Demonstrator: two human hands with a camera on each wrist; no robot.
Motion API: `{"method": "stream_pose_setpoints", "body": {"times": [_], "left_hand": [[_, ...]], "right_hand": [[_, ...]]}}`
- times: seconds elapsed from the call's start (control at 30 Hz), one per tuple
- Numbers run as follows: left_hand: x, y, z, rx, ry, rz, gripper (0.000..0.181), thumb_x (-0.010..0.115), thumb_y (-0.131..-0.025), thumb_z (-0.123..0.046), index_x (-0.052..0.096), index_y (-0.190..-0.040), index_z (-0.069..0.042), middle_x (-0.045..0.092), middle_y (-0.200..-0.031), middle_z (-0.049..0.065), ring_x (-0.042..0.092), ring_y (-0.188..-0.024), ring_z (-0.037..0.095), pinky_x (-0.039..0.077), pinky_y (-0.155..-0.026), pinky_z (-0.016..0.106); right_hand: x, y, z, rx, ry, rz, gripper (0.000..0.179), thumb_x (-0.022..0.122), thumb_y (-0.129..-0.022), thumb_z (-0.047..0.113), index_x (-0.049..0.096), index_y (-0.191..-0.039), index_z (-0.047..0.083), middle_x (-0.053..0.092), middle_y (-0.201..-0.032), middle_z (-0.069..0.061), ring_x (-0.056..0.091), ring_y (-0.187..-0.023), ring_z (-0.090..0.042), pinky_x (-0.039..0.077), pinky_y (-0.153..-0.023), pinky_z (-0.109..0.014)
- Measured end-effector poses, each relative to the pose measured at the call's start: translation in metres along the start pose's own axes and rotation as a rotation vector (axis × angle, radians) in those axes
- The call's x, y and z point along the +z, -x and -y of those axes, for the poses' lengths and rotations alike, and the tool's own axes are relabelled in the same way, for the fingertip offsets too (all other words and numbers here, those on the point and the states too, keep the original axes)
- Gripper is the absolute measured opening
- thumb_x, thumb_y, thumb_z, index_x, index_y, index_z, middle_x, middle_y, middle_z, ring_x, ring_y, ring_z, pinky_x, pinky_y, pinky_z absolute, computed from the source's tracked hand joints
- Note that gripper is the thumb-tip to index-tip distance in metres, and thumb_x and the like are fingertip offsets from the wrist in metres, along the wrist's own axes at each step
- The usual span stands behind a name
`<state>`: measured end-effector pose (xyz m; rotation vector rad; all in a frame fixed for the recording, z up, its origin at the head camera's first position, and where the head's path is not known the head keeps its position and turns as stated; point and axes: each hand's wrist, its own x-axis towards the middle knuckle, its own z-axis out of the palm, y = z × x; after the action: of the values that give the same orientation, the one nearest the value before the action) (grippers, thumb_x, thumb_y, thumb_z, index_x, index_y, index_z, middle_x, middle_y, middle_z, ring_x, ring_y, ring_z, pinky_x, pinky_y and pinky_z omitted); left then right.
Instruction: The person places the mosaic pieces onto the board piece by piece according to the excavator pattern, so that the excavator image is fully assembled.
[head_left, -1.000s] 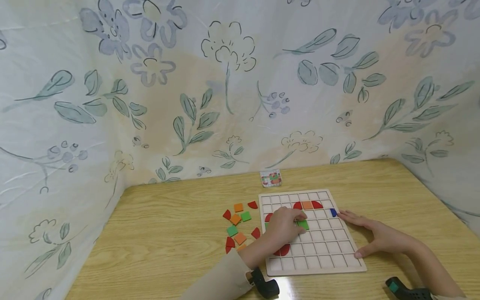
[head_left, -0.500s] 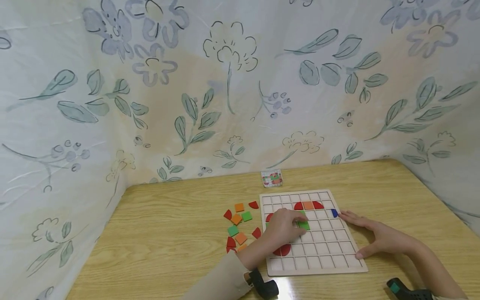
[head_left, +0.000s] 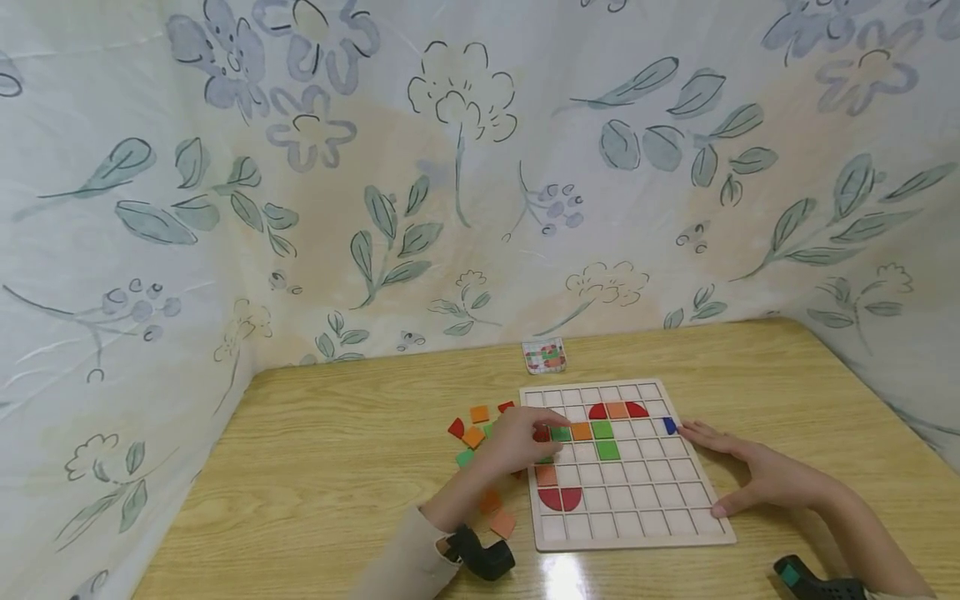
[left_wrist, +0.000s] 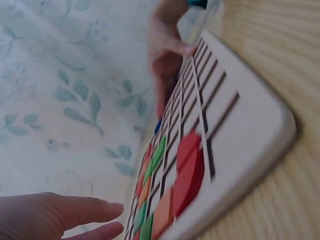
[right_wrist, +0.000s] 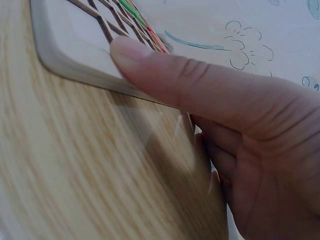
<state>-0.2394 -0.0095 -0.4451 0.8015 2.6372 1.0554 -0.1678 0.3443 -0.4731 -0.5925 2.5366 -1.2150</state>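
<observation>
Crossing the left edge of the board [head_left: 647, 521] in the head view, the left hand [head_left: 516, 437] is lying nearer the loose tiles [head_left: 473, 437], just leftward; left wrist view, its fingers are standing apart, nothing visible between; right wrist view, the right hand [right_wrist: 250, 117] is lying loose, thumb on the board

Found no legible text, label, brand, number or sign in any view. Can make out only a printed grid with coloured shapes on the card [head_left: 544, 357], lying on the bench [head_left: 337, 467] behind the board [head_left: 628, 525]; too small to check for characters. Can read nothing on the board, tiles [head_left: 581, 431], wrist units [head_left: 487, 560] or cloth [head_left: 495, 250].
</observation>
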Motion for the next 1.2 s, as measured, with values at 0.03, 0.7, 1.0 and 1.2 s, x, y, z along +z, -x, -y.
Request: {"method": "stream_pose_setpoints", "body": {"times": [0.03, 0.7, 1.0, 1.2], "left_hand": [[-0.005, 0.003, 0.005, -0.008, -0.001, -0.002, 0.026, 0.070, -0.081, -0.020, 0.069, -0.107, -0.021, 0.067, -0.101, -0.003, 0.056, -0.082, 0.013, 0.042, -0.060, 0.018], [-0.060, 0.053, 0.077, -0.204, 0.009, -0.398, 0.023, 0.074, -0.077, -0.017, 0.070, -0.099, -0.012, 0.069, -0.087, 0.002, 0.060, -0.080, 0.017, 0.049, -0.070, 0.032], [-0.056, 0.051, 0.087, -0.242, -0.018, -0.441, 0.025, 0.078, -0.074, -0.024, 0.071, -0.095, -0.012, 0.068, -0.080, 0.000, 0.055, -0.070, 0.013, 0.045, -0.063, 0.028], [-0.055, 0.049, 0.089, -0.199, -0.023, -0.440, 0.021, 0.076, -0.076, -0.017, 0.071, -0.095, -0.010, 0.069, -0.081, 0.002, 0.056, -0.069, 0.012, 0.046, -0.062, 0.027]], "right_hand": [[0.000, 0.000, 0.000, 0.002, -0.001, 0.002, 0.089, 0.079, -0.069, 0.024, 0.033, -0.144, 0.015, 0.017, -0.151, 0.014, 0.007, -0.117, 0.030, 0.012, -0.086, -0.075], [-0.001, 0.001, 0.000, 0.015, 0.005, -0.003, 0.090, 0.079, -0.068, 0.024, 0.032, -0.144, 0.016, 0.017, -0.143, 0.026, 0.009, -0.114, 0.031, 0.014, -0.086, -0.074], [0.000, 0.000, 0.000, 0.005, 0.028, -0.002, 0.089, 0.079, -0.069, 0.024, 0.032, -0.144, 0.017, 0.018, -0.147, 0.018, 0.010, -0.116, 0.029, 0.023, -0.098, -0.054], [-0.001, 0.000, -0.001, 0.002, 0.014, -0.006, 0.089, 0.079, -0.069, 0.024, 0.033, -0.144, 0.016, 0.019, -0.147, 0.020, 0.010, -0.116, 0.030, 0.017, -0.090, -0.071]]}}
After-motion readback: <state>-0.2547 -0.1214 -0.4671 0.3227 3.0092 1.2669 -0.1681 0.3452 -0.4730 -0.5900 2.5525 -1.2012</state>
